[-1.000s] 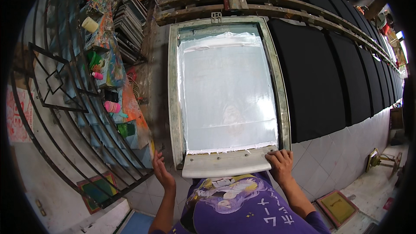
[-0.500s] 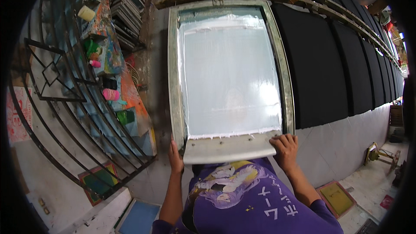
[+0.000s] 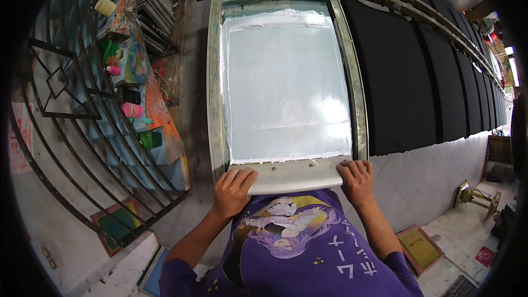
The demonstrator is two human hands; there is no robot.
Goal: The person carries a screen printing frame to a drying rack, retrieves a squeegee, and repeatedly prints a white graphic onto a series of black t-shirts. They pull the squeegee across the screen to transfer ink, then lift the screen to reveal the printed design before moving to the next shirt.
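Now, squeegee spot: the wide pale squeegee [image 3: 297,176] lies at the near end of the screen frame [image 3: 360,96], between the white-coated mesh [image 3: 283,77] and your purple printed T-shirt [image 3: 300,242].
Left hand: your left hand [image 3: 235,190] is closed, fingers curled over the squeegee's left end; its thumb is hidden.
Right hand: your right hand [image 3: 357,181] is folded over the right end, knuckles up; its thumb isn't clear.
Squeegee heft: it looks stiff along its length, with small screws [image 3: 274,168] in a row; probably moderate in weight, but awkward one-handed at that width.
Squeegee surface: the smooth handle could turn slippery if wet-looking white ink [image 3: 300,20] reaches your fingers; it seems sturdy.
Best hold: both ends, evenly, fingertips clear of the inked edge.
Squeegee axis: long axis left to right, across the screen frame's longer direction; screwed face up, rounded edge toward your T-shirt, inked edge toward the mesh.
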